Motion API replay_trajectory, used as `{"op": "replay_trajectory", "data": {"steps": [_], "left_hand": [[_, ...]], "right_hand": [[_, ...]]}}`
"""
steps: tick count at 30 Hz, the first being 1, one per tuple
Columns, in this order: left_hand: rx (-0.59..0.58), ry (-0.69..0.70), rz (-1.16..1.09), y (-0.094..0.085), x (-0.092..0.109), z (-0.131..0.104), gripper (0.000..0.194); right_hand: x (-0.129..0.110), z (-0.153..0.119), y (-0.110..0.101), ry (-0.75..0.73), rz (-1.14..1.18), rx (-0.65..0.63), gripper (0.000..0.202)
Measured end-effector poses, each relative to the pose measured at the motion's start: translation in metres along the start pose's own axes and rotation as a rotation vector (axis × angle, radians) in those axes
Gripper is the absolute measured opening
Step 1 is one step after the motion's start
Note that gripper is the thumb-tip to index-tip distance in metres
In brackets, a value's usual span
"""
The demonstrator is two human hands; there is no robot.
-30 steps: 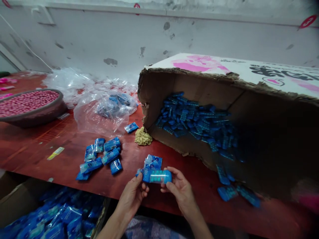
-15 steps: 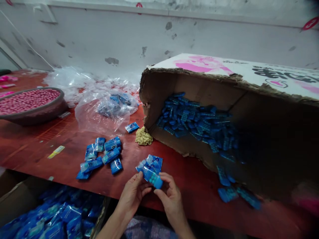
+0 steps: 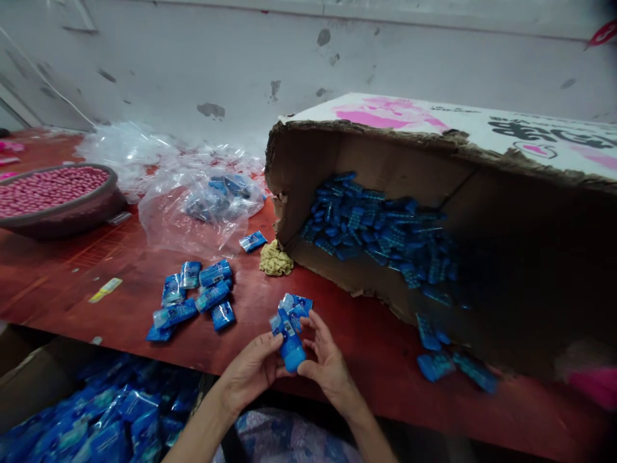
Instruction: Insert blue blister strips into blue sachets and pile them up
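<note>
Head view: sleeving a blue dispenser (image 3: 293, 357)

The left hand (image 3: 248, 370) has its fingers clamped on the dispenser above the counter (image 3: 253, 289), near flat printed wrappers (image 3: 303, 302). The right hand (image 3: 331, 368) sets a thumb by its rounded end; whether those fingers grip, I can't tell. Fitting the wrapper seems under way; the next move calls for steady holding and smoothing.

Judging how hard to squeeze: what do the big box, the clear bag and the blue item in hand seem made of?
Big box: matte cardboard, brown inside; torn, ragged edge. Clear bag: likely thin, glossy plastic film; see-through, crinkled. Blue item: probably smooth plastic, perhaps film-wrapped; slight sheen, printed surface.
</note>
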State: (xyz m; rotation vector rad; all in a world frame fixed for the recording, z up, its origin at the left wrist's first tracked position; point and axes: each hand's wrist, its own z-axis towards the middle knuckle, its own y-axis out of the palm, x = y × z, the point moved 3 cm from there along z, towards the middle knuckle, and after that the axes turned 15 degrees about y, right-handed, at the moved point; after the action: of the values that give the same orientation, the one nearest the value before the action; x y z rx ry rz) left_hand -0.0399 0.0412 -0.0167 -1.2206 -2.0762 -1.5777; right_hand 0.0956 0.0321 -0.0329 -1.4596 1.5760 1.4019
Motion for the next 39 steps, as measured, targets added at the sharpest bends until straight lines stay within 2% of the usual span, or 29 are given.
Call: {"op": "replay_trajectory", "data": {"steps": [3,7,13,22,24,26,30,32,36,39], "left_hand": [[-0.041,-0.025,-0.028,0.003,-0.001,0.000,0.016],[-0.042,-0.015,-0.065,0.005,-0.005,-0.001,0.013],[0.025,0.045,-0.080,0.004,-0.015,-0.006,0.014],[0.202,0.089,-0.092,0.013,-0.028,-0.008,0.016],[0.230,0.108,-0.083,0.010,-0.022,-0.008,0.016],[0.306,0.170,-0.092,0.000,-0.005,-0.006,0.016],[0.492,0.445,-0.213,-0.033,0.048,-0.002,0.034],[0.562,0.487,-0.258,-0.049,0.064,0.000,0.045],[0.635,0.402,-0.270,-0.065,0.068,0.005,0.043],[0.627,0.466,-0.280,-0.068,0.072,0.013,0.034]], "right_hand": [[-0.004,0.004,0.005,0.036,0.144,-0.161,0.086],[-0.007,0.004,0.009,0.045,0.193,-0.223,0.078],[-0.003,-0.002,0.008,0.035,0.103,-0.172,0.070],[0.009,-0.001,0.004,0.011,-0.065,-0.025,0.063],[0.004,-0.001,0.004,-0.013,-0.141,-0.021,0.059],[-0.006,0.001,0.003,-0.053,-0.309,0.009,0.051],[-0.026,0.014,-0.001,-0.167,-0.824,0.220,0.036],[-0.028,0.024,0.000,-0.191,-1.070,0.323,0.032],[-0.020,0.037,0.004,-0.170,-1.375,0.450,0.019],[-0.014,0.039,0.007,-0.177,-1.439,0.500,0.010]]}}
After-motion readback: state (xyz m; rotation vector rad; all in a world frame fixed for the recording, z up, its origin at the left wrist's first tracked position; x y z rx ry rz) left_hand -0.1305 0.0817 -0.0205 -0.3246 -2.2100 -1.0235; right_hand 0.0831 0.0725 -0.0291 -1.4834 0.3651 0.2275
